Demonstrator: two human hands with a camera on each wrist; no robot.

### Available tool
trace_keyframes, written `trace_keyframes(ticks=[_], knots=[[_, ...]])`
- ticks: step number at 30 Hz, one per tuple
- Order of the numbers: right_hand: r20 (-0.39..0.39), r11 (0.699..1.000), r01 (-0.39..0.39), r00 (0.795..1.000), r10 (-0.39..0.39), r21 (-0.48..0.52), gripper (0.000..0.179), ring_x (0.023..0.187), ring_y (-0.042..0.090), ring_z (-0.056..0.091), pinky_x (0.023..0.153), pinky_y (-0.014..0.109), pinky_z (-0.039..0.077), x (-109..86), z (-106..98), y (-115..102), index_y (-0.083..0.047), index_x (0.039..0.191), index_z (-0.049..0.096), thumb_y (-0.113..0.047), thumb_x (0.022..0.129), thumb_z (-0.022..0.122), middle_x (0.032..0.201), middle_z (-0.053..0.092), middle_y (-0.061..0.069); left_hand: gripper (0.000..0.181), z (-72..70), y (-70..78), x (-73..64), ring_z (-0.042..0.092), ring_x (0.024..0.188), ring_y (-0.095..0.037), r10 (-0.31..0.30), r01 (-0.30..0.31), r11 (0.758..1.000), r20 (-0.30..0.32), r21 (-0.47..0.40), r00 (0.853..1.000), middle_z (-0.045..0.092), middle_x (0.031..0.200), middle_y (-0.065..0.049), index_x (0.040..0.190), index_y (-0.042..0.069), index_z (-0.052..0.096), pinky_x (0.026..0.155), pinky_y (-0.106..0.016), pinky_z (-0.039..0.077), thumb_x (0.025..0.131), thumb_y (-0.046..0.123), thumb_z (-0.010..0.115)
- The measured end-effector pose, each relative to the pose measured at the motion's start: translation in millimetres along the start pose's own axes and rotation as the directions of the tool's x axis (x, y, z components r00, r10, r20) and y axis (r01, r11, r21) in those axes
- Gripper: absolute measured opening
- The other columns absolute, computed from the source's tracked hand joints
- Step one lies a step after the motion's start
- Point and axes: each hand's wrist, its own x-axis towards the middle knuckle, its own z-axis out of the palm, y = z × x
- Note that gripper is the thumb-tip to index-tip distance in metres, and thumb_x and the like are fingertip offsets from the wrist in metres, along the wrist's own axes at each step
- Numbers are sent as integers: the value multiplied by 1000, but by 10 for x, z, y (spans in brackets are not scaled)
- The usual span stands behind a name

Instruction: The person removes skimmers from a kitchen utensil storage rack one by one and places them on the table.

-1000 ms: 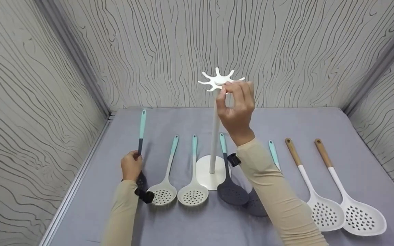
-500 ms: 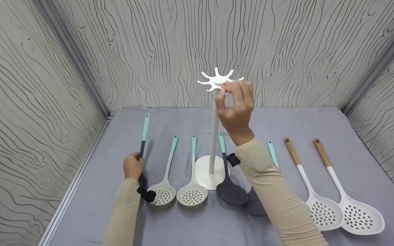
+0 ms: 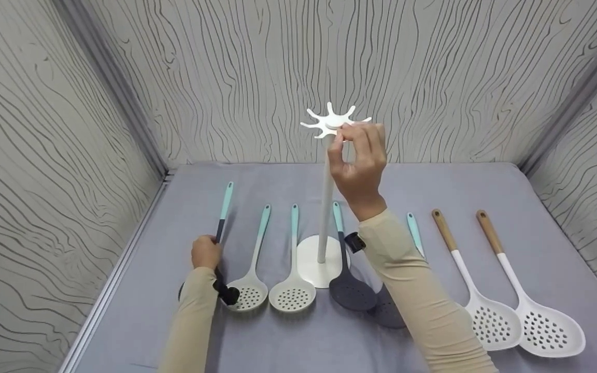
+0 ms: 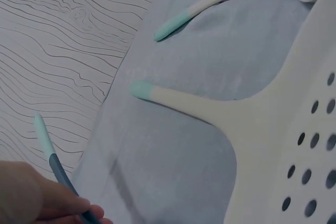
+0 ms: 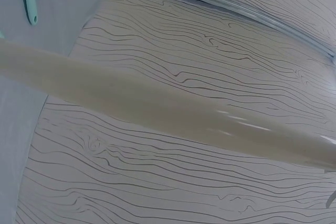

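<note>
My left hand [image 3: 206, 252] grips a dark grey skimmer by its shaft. The skimmer's teal handle end [image 3: 227, 201] points away from me, and its head is mostly hidden behind my forearm. In the left wrist view, fingers [image 4: 63, 200] curl round the dark shaft. My right hand [image 3: 361, 166] pinches the edge of the white star-shaped top [image 3: 332, 122] of a utensil stand with thumb and fingertips. The stand's pole [image 3: 325, 212] rises from a round white base [image 3: 311, 259] and crosses the right wrist view, where the hand itself is out of sight.
Two light grey skimmers, one [image 3: 292, 296] left of the base, lie beside the left hand. A dark skimmer [image 3: 353, 294] overlaps the base; another [image 3: 387, 313] is partly under my right sleeve. Two white skimmers [image 3: 552, 331] with wooden handles lie right. Patterned walls [image 3: 257, 77] enclose the table.
My left hand has shifted a little right with the dark skimmer, whose teal end has dropped lower and tilted right. The right hand stays at the stand's top.
</note>
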Motion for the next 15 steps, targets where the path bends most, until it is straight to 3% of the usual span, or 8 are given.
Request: trace_keyframes(ticks=[8, 15], knots=[[2, 1000, 5, 1000, -5, -7, 6, 73, 27, 50, 68, 34, 44, -6, 4, 10, 3, 75, 61, 1, 78, 57, 76, 62, 15, 25, 38, 0, 7, 68, 91, -42, -31, 30, 999, 35, 33, 999, 70, 100, -30, 100, -12, 69, 81, -48, 57, 85, 1, 55], [2, 1000, 8, 1000, -8, -1, 5, 73, 27, 49, 68, 34, 45, -11, 11, 14, 3, 76, 61, 3, 78, 57, 76, 61, 15, 23, 47, 2, 25, 69, 85, -42, -11, 9, 998, 38, 61, 999, 71, 94, -31, 95, -14, 69, 76, -48, 57, 82, -1, 55]])
